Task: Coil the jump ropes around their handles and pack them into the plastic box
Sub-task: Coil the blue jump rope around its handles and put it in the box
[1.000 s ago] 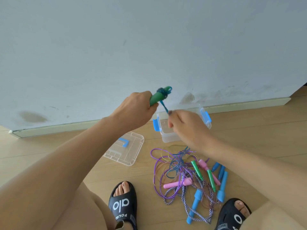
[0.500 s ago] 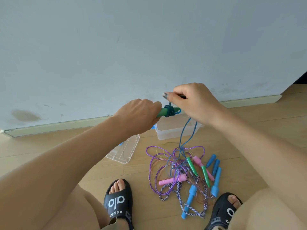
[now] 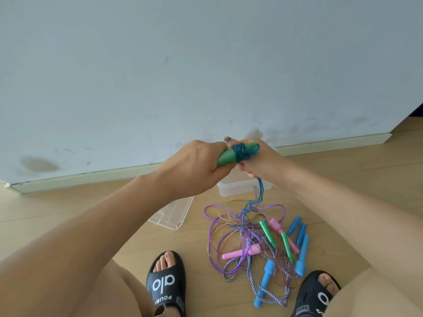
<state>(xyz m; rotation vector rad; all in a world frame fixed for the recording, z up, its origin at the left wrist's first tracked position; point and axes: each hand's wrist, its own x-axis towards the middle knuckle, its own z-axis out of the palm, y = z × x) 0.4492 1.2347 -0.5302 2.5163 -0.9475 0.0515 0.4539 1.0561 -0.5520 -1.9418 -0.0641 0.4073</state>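
Note:
My left hand (image 3: 196, 165) grips a green handle (image 3: 229, 156) held up in front of the wall. Several turns of blue rope (image 3: 240, 153) are coiled round the handle's far end. My right hand (image 3: 263, 161) is just behind and under the handle and grips the blue rope, which hangs down from it to the tangle of ropes (image 3: 247, 232) on the floor. The clear plastic box (image 3: 242, 187) stands on the floor below my hands, mostly hidden by them. Loose pink (image 3: 240, 252), green (image 3: 267, 233) and blue handles (image 3: 302, 255) lie in the tangle.
The box's clear lid (image 3: 174, 216) lies on the wooden floor left of the box. My feet in black slippers (image 3: 167, 284) flank the rope pile. A grey wall with a skirting board (image 3: 91, 177) runs right behind the box.
My right hand has come down from above the handle to behind and below it, carrying the blue rope round. More turns sit on the handle, and both hands are higher.

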